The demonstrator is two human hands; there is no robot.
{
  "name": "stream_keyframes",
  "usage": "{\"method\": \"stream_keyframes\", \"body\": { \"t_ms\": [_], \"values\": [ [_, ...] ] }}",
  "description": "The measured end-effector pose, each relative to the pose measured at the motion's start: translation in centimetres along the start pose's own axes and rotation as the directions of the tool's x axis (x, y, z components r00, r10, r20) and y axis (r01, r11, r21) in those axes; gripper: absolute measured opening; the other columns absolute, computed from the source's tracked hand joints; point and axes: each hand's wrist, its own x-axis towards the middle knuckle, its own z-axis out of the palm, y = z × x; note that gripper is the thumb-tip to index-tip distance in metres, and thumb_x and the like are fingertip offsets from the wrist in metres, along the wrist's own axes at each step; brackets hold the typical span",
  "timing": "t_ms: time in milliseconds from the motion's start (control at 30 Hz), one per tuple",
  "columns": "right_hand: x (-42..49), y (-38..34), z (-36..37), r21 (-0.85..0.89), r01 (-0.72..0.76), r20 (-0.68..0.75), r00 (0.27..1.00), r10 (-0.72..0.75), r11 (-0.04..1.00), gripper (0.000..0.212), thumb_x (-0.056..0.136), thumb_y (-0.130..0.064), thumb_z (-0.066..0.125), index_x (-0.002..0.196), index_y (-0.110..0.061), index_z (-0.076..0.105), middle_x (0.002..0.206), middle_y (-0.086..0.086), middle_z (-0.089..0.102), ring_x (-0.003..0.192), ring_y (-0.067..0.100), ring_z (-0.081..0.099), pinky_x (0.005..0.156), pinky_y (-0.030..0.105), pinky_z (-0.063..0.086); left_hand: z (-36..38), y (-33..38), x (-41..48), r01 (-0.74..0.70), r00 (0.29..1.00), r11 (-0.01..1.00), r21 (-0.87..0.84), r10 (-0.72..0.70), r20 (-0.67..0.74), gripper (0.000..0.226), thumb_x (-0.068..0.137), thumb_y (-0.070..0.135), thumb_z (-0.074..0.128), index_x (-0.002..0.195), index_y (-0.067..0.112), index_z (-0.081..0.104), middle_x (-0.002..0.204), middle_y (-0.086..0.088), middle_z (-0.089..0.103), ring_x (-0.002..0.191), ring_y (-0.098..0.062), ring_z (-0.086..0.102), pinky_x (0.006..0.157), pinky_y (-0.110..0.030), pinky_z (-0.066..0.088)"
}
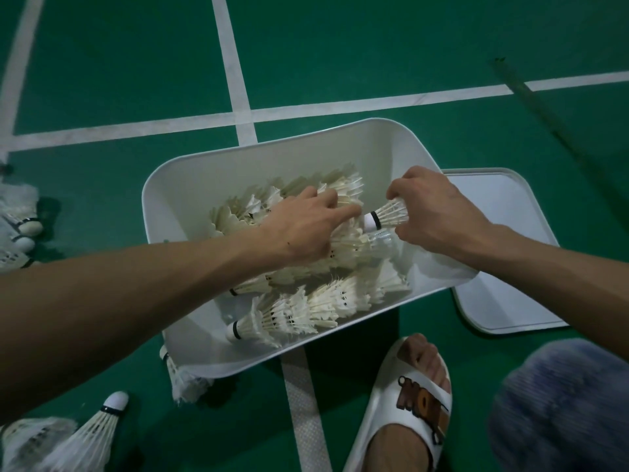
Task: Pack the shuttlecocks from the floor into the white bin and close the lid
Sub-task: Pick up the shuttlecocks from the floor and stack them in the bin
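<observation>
The white bin [190, 185] stands open on the green floor, holding several stacked rows of white feather shuttlecocks [306, 308]. Over its middle, my left hand [306, 226] reaches in with fingers extended, touching the feathers of a stack. My right hand [439, 216] grips a shuttlecock [388, 214] by its feathers above the bin's right side, cork pointing left. The white lid [510, 267] lies flat on the floor to the right of the bin. More shuttlecocks lie on the floor at the left edge [20, 226], bottom left [85, 437] and against the bin's near corner [180, 376].
White court lines [235, 80] cross the green floor behind the bin. A thin dark pole [544, 110] lies at the upper right. My foot in a white slipper [415, 403] is planted just in front of the bin, and a blurred knee sits at bottom right.
</observation>
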Motion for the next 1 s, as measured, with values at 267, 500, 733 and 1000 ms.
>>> {"method": "stream_keyframes", "body": {
  "t_ms": [267,500,733,1000],
  "values": [
    [0.2,-0.4,1.1,0.034,-0.012,0.001,1.000,0.012,0.999,0.051,0.074,-0.018,0.081,0.122,-0.015,0.062,0.127,0.008,0.045,0.109,0.026,0.051,0.096,0.034,0.042,-0.3,-0.4,-0.2,-0.004,1.000,1.000,-0.020,0.004,0.004,0.072,0.086,0.029,0.065,0.143,0.040,0.022,0.134,0.001,0.044,0.112,-0.018,0.043,0.080,-0.032,0.049],
    [1.6,-1.7,2.6,0.298,-0.117,0.147,0.986,0.075,0.947,0.063,0.067,-0.025,0.086,0.124,-0.022,0.060,0.126,0.005,0.055,0.106,0.020,0.054,0.092,0.029,0.041,0.0,-0.6,0.0,-0.009,0.999,1.000,0.001,0.009,0.050,0.082,0.088,0.033,0.063,0.148,0.042,0.008,0.134,0.002,0.045,0.115,-0.018,0.043,0.083,-0.030,0.044],
    [1.4,-0.2,2.4,0.700,-0.292,0.265,0.954,0.142,0.651,0.054,0.071,-0.003,0.081,0.115,-0.025,0.059,0.115,0.001,0.059,0.087,0.013,0.064,0.071,0.026,0.055,-2.1,-0.5,-2.6,-0.039,0.998,0.997,-0.066,0.041,0.037,0.087,0.083,0.037,0.069,0.149,0.042,0.013,0.152,0.002,0.023,0.135,-0.019,0.021,0.108,-0.037,0.029],
    [1.8,-0.9,2.8,0.797,-0.385,0.346,0.923,0.170,0.466,0.049,0.075,0.015,0.069,0.114,-0.014,0.058,0.100,-0.002,0.056,0.093,0.015,0.060,0.063,0.023,0.058,-3.3,-3.4,-8.4,0.188,0.928,0.951,0.244,-0.253,0.273,0.107,0.067,0.064,0.070,0.144,0.051,-0.003,0.154,-0.004,-0.011,0.139,-0.038,0.005,0.108,-0.055,0.027]
  ]
}}
